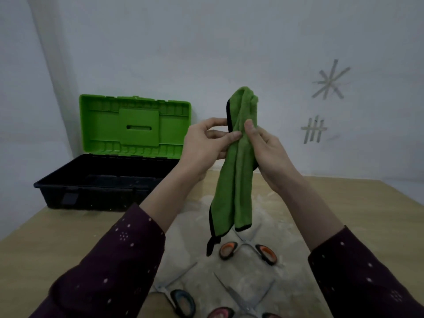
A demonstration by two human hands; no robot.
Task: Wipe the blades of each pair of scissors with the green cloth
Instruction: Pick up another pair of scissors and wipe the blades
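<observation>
Pinching fluffy green cloth, left hand and right hand grips, hanging bunched

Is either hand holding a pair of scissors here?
No: the left hand and the right hand both grip the green cloth, while the scissors lie on the table.

Both forearms, in dark dotted sleeves, slanted up from the near edge toward the centre, with the left hand and right hand side by side, each pinching the green cloth between thumb and fingers.
</observation>
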